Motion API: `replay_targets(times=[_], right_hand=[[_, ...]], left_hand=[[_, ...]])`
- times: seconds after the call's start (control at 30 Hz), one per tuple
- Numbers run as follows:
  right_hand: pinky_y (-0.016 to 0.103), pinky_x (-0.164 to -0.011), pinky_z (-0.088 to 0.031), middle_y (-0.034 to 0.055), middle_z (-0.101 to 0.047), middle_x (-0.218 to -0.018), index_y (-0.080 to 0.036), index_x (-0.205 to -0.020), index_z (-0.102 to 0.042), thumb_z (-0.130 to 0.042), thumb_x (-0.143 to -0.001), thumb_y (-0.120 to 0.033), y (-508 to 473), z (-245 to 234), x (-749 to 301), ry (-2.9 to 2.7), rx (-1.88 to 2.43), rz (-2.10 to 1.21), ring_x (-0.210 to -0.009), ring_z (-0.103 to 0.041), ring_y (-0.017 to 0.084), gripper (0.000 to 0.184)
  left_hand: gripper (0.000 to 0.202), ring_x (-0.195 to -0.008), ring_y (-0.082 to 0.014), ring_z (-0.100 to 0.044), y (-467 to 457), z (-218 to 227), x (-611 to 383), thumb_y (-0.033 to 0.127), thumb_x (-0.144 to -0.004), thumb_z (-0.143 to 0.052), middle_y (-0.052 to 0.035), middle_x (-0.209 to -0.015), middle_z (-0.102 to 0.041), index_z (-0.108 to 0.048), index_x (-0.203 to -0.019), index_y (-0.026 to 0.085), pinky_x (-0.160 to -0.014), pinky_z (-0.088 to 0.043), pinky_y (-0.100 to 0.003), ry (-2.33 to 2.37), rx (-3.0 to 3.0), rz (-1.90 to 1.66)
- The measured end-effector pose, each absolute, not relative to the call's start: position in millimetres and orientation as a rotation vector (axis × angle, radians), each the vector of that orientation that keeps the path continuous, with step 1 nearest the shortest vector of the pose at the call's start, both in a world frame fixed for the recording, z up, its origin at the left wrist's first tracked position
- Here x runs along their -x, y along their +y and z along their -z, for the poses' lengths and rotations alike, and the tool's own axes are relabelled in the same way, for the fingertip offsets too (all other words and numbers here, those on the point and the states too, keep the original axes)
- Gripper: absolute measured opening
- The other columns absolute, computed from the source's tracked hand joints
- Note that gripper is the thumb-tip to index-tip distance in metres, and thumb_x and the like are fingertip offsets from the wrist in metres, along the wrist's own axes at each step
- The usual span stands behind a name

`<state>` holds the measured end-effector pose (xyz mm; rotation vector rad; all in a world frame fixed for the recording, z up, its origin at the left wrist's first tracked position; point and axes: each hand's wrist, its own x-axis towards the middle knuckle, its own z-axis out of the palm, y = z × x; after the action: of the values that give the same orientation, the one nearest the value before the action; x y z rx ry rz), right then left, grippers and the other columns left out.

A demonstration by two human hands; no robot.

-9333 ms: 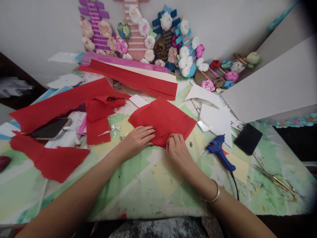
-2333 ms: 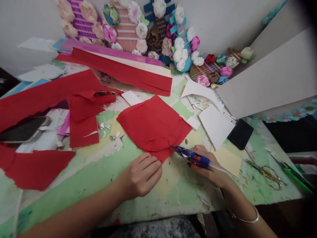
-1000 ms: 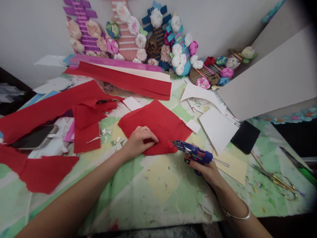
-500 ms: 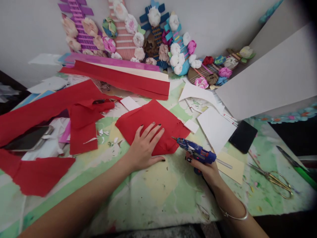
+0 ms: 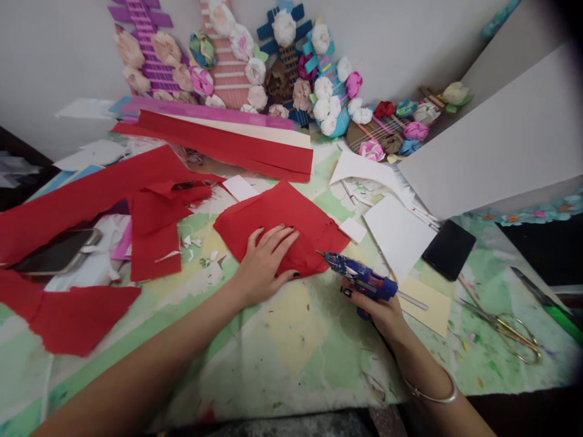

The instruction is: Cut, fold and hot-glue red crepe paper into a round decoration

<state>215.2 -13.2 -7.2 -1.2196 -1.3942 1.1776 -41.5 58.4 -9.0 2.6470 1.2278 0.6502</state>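
Note:
A piece of red crepe paper (image 5: 286, 209) lies in the middle of the table, wrinkled along its near right edge. My left hand (image 5: 268, 258) rests flat on its near left part, fingers stretched out and thumb apart. My right hand (image 5: 380, 309) is wrapped round the handle of a blue glue gun (image 5: 362, 276) with a small red light on its side. The gun's nozzle points left, just over the right part of the red paper. A clear glue stick (image 5: 413, 301) sticks out of its back. A small white card (image 5: 353, 230) lies by the paper's right corner.
Gold-handled scissors (image 5: 505, 328) and green-handled scissors (image 5: 553, 309) lie at the right, near a black flat object (image 5: 449, 250). Red paper strips (image 5: 223, 145) and a phone (image 5: 54, 252) lie left. Several flower-decorated guitar shapes (image 5: 230, 67) lean on the wall. A large white board (image 5: 505, 133) stands right.
My left hand has shifted slightly on the red paper, its thumb drawn a little upward. My right hand holds the glue gun almost still.

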Motion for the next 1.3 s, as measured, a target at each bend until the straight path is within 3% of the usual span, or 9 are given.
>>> replay_targets(times=[0.13, 0.33, 0.47, 0.57, 0.67, 0.9, 1.3], right_hand=[[0.027, -0.066, -0.048, 0.0016, -0.062, -0.079, -0.021, -0.083, -0.064, -0.070, -0.075, -0.033, -12.4, 8.6, -214.2, -1.377, 1.242, -1.163, -0.072, -0.059, 0.017, 0.016], [0.030, -0.072, -0.051, 0.0037, -0.066, -0.081, -0.020, -0.083, -0.067, -0.072, -0.072, -0.033, -13.4, 12.4, -216.0, -1.350, 1.278, -1.120, -0.077, -0.062, 0.020, 0.018], [0.030, -0.070, -0.052, 0.0036, -0.068, -0.081, -0.021, -0.086, -0.068, -0.072, -0.072, -0.032, -15.5, 16.6, -218.1, -1.336, 1.314, -1.095, -0.076, -0.062, 0.020, 0.018], [0.030, -0.071, -0.052, 0.0042, -0.068, -0.082, -0.020, -0.085, -0.069, -0.072, -0.073, -0.033, -15.5, 16.9, -218.3, -1.367, 1.311, -1.106, -0.077, -0.062, 0.020, 0.018], [0.030, -0.071, -0.052, 0.0045, -0.066, -0.082, -0.020, -0.082, -0.068, -0.071, -0.074, -0.036, -14.6, 14.7, -217.7, -1.403, 1.295, -1.110, -0.077, -0.062, 0.020, 0.018], [0.029, -0.067, -0.050, 0.0042, -0.063, -0.081, -0.020, -0.085, -0.065, -0.069, -0.077, -0.036, -14.5, 12.9, -218.3, -1.414, 1.324, -1.144, -0.073, -0.060, 0.019, 0.019], [0.027, -0.066, -0.046, 0.0030, -0.060, -0.082, -0.021, -0.084, -0.065, -0.067, -0.079, -0.035, -13.9, 9.1, -217.4, -1.483, 1.274, -1.140, -0.074, -0.058, 0.018, 0.015]], left_hand=[[0.052, -0.132, -0.0273, -0.037, 60.3, 11.9, 39.5, 0.024, -0.090, -0.048, -0.0117, -0.140, -0.046, -0.036, -0.140, 0.021, -0.110, -0.020, -0.050, 1.275, -2.582, -0.721], [0.039, -0.128, -0.0245, -0.044, 65.8, 5.1, 51.2, 0.018, -0.091, -0.043, -0.0106, -0.134, -0.052, -0.047, -0.130, 0.022, -0.109, -0.026, -0.050, 1.111, -2.359, -0.897], [0.012, -0.105, -0.0211, -0.056, 67.0, -10.7, 77.0, 0.027, -0.089, -0.054, -0.0089, -0.109, -0.062, -0.061, -0.093, 0.019, -0.093, -0.043, -0.039, 1.096, -2.195, -1.119], [0.028, -0.087, -0.0206, -0.053, 59.5, -16.0, 92.6, 0.042, -0.077, -0.070, -0.0052, -0.086, -0.060, -0.056, -0.076, 0.017, -0.082, -0.043, -0.036, 1.126, -2.341, -0.953], [0.040, -0.084, -0.0208, -0.046, 49.2, -12.7, 96.6, 0.050, -0.067, -0.075, -0.0055, -0.086, -0.057, -0.055, -0.077, 0.017, -0.078, -0.041, -0.036, 1.109, -2.474, -0.688], [0.020, -0.084, -0.0193, -0.042, 49.1, -1.6, 83.0, 0.032, -0.082, -0.065, -0.0050, -0.085, -0.054, -0.056, -0.073, 0.017, -0.073, -0.039, -0.032, 1.039, -2.471, -0.644], [0.014, -0.086, -0.0201, -0.041, 51.5, 2.1, 78.2, 0.023, -0.086, -0.057, -0.0068, -0.094, -0.051, -0.049, -0.076, 0.017, -0.077, -0.039, -0.036, 1.068, -2.449, -0.599]])
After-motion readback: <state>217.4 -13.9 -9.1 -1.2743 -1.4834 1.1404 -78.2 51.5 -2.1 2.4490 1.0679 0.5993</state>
